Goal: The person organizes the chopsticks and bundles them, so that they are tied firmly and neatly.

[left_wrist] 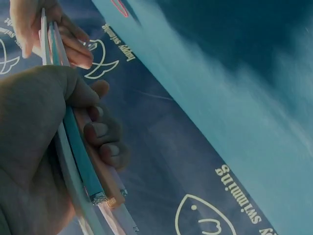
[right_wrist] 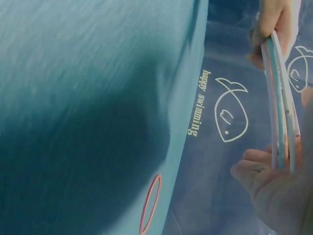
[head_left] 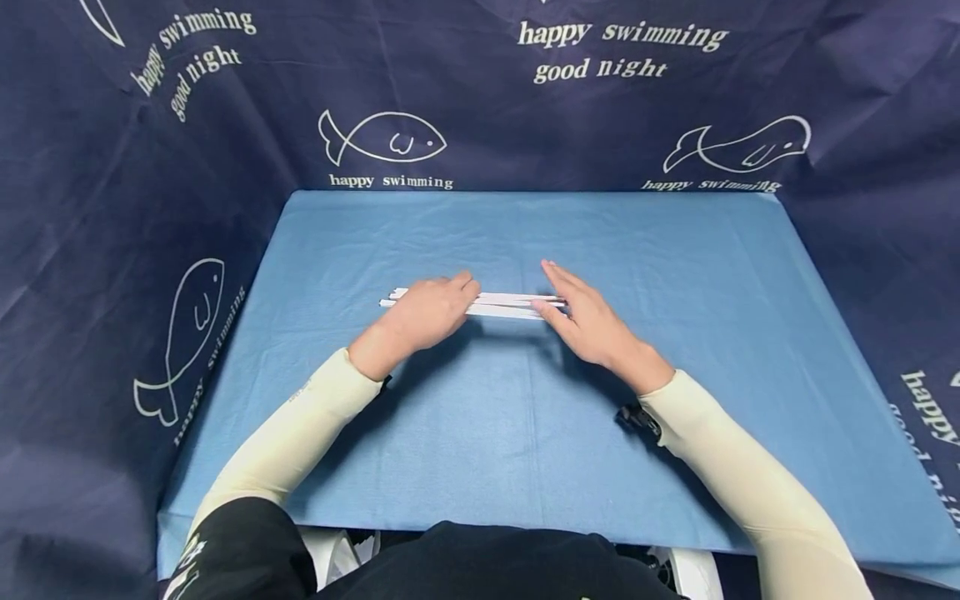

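Note:
My left hand (head_left: 435,312) grips a bundle of long thin sticks (head_left: 504,305), held level above the blue cloth. In the left wrist view the sticks (left_wrist: 84,152) are flat-sided, in white, teal, orange and pale pink; what they are made of I cannot tell. My right hand (head_left: 596,325) is at the bundle's right end, its fingers straight and thumb spread apart. From the right wrist view, the stick ends (right_wrist: 281,154) meet the right hand (right_wrist: 269,188) by its palm and fingers. A thin red loop (right_wrist: 150,204), like a rubber band, lies on the cloth.
Blue cloth (head_left: 495,442) covers the table. Dark navy curtains (head_left: 540,142) with white fish drawings and lettering stand along the back and both sides. A dark device (head_left: 641,421) sits at the right wrist, by the pale sleeve.

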{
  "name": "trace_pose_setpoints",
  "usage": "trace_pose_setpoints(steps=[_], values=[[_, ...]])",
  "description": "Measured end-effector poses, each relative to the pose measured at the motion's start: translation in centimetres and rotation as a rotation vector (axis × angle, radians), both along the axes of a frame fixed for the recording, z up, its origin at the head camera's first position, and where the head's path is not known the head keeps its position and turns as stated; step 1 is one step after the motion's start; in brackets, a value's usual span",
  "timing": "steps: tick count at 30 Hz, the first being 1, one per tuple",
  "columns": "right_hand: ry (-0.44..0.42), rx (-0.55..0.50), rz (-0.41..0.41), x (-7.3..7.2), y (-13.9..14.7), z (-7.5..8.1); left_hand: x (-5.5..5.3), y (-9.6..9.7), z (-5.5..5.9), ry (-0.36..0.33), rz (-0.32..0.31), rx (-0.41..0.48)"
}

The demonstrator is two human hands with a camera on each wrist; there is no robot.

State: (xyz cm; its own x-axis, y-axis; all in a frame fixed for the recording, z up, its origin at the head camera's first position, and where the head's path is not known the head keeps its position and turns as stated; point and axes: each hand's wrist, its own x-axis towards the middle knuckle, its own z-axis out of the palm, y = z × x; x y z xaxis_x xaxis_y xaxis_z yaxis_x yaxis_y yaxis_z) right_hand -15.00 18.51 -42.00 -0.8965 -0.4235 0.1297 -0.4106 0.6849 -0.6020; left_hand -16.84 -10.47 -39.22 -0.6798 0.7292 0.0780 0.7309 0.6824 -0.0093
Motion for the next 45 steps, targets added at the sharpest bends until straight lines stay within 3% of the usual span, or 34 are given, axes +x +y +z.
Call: trace_pose_setpoints(steps=[3, 9, 12, 18, 22, 25, 29, 33, 38, 42, 45], values=[[0.020, -0.056, -0.011, 0.0, -0.3, 0.0, 0.1, 0.6, -0.4, 0.023, -0.007, -0.004], [0.081, -0.171, -0.092, 0.2, -1.3, 0.1, 0.1, 2.4, -0.6, -0.007, 0.029, -0.032], [0.055, -0.265, -0.162, 0.3, -1.6, 0.2, 0.1, 3.1, -0.4, 0.005, 0.035, -0.035], [-0.006, -0.420, -0.216, 0.4, -2.0, 0.2, 0.3, 3.6, -0.6, 0.121, 0.040, -0.044], [0.026, -0.479, -0.250, 0.4, -2.0, 0.1, 0.3, 3.8, -0.8, 0.117, 0.029, -0.025], [0.001, -0.516, -0.258, 0.3, -2.0, 0.1, 0.2, 3.9, -0.8, 0.123, 0.020, -0.009], [-0.034, -0.411, -0.233, 0.1, -2.1, 0.4, -0.1, 4.1, -0.6, 0.238, 0.008, 0.012], [0.030, -0.234, -0.231, 0.1, -2.4, 0.2, -0.3, 4.2, -0.3, 0.335, -0.010, 0.026], [0.191, -0.220, -0.257, 0.5, -2.2, 0.2, -0.3, 4.3, -0.1, 0.260, -0.019, 0.022], [0.301, -0.210, -0.238, 0.3, -1.7, 0.3, -0.6, 4.2, 0.2, 0.127, 0.005, 0.015], [0.341, -0.191, -0.210, 0.0, -1.7, 0.5, -0.8, 3.1, 0.8, 0.010, 0.065, 0.002]])
